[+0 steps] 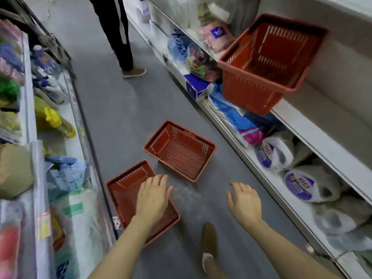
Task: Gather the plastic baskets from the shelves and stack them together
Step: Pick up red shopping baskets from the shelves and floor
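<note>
On aisle floor: two red baskets (179, 151); left hand (154, 196), right hand (244, 200) spread, empty; package labels blurred, unreadable.

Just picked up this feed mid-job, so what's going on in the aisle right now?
A person is collecting red plastic baskets in a shop aisle. Two lie side by side on the grey floor, not yet stacked: the near red slotted basket and the far red slotted basket. A third red plastic basket sits tilted, overhanging the white shelf on the right. The left hand is spread over the near one; the right hand is open, holding nothing.
</note>
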`<action>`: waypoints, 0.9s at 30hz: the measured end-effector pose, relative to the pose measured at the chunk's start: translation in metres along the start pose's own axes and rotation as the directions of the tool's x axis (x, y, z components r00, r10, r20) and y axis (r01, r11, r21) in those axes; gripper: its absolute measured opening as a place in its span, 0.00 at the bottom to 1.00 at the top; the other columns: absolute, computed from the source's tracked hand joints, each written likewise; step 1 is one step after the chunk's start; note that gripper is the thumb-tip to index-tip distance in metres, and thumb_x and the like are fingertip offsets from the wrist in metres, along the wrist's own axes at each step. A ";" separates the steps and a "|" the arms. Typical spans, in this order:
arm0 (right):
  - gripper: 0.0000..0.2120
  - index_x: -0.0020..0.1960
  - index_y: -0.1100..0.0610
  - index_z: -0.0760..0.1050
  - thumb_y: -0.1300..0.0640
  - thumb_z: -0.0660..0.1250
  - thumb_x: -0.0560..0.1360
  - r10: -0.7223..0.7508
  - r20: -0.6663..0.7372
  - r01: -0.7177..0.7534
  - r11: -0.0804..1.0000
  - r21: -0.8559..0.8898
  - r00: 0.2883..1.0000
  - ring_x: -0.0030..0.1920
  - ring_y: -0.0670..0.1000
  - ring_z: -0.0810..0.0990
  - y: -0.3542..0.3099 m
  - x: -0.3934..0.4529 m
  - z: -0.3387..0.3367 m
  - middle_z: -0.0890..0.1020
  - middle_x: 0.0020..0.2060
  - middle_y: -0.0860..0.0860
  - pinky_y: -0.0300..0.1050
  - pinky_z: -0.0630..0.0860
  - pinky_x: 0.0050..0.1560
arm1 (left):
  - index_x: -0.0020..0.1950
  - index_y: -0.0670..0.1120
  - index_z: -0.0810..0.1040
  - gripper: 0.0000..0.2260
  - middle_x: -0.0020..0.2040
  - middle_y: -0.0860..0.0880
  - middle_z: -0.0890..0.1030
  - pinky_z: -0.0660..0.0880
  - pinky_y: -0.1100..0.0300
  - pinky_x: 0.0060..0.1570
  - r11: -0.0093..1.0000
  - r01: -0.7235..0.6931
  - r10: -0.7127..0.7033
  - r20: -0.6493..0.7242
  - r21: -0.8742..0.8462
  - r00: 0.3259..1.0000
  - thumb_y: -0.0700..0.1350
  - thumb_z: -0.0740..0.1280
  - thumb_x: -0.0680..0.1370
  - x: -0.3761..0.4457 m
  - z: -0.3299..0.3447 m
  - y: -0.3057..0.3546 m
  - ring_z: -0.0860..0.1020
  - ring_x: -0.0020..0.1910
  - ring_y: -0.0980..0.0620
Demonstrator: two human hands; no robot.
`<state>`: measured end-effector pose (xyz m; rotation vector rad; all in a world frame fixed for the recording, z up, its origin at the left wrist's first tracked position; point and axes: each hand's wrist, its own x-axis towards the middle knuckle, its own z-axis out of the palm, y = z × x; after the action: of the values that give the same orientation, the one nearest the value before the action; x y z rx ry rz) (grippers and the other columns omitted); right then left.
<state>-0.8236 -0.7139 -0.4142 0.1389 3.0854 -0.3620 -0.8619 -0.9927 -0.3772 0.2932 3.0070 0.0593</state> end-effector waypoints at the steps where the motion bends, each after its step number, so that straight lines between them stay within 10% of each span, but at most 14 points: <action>1: 0.15 0.50 0.62 0.82 0.58 0.77 0.65 0.002 0.006 -0.002 1.000 -0.001 1.000 0.39 0.59 0.82 -0.002 0.016 0.012 0.84 0.40 0.56 0.53 0.79 0.39 | 0.60 0.43 0.81 0.20 0.55 0.46 0.82 0.77 0.49 0.48 1.000 0.000 0.000 0.010 0.002 1.000 0.54 0.59 0.78 0.015 0.007 -0.006 0.79 0.49 0.44; 13: 0.12 0.42 0.61 0.82 0.54 0.66 0.66 0.070 0.156 -0.068 0.998 -0.019 0.985 0.34 0.58 0.83 -0.021 0.159 0.205 0.83 0.34 0.56 0.49 0.80 0.35 | 0.63 0.40 0.79 0.23 0.55 0.41 0.83 0.76 0.44 0.52 0.999 0.032 -0.033 0.050 0.024 0.998 0.52 0.56 0.79 0.176 0.157 -0.093 0.80 0.53 0.38; 17: 0.19 0.47 0.66 0.81 0.62 0.80 0.58 0.158 0.155 -0.167 0.985 0.049 0.975 0.34 0.61 0.82 -0.020 0.192 0.285 0.82 0.35 0.60 0.50 0.80 0.33 | 0.65 0.40 0.78 0.24 0.54 0.42 0.83 0.76 0.44 0.53 0.999 -0.009 0.008 0.024 0.046 1.000 0.52 0.56 0.79 0.216 0.221 -0.114 0.80 0.53 0.38; 23: 0.38 0.76 0.67 0.52 0.57 0.69 0.74 0.538 0.251 -0.593 0.751 0.292 0.805 0.62 0.68 0.72 -0.029 0.216 0.388 0.65 0.69 0.66 0.58 0.72 0.59 | 0.66 0.41 0.78 0.24 0.54 0.44 0.82 0.75 0.45 0.50 0.995 -0.070 0.069 0.010 0.068 0.998 0.53 0.54 0.79 0.250 0.311 -0.141 0.80 0.48 0.41; 27: 0.35 0.75 0.69 0.52 0.66 0.66 0.74 0.603 0.207 -0.617 0.623 0.481 0.771 0.64 0.69 0.70 -0.031 0.224 0.413 0.65 0.69 0.69 0.57 0.68 0.61 | 0.64 0.41 0.79 0.23 0.54 0.44 0.82 0.76 0.48 0.46 0.986 -0.130 0.126 0.047 0.107 0.991 0.52 0.55 0.78 0.274 0.352 -0.153 0.80 0.48 0.41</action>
<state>-1.0406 -0.8206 -0.8183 1.1503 2.5718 -1.1228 -1.1147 -1.0796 -0.7659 0.4922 2.9532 -0.0999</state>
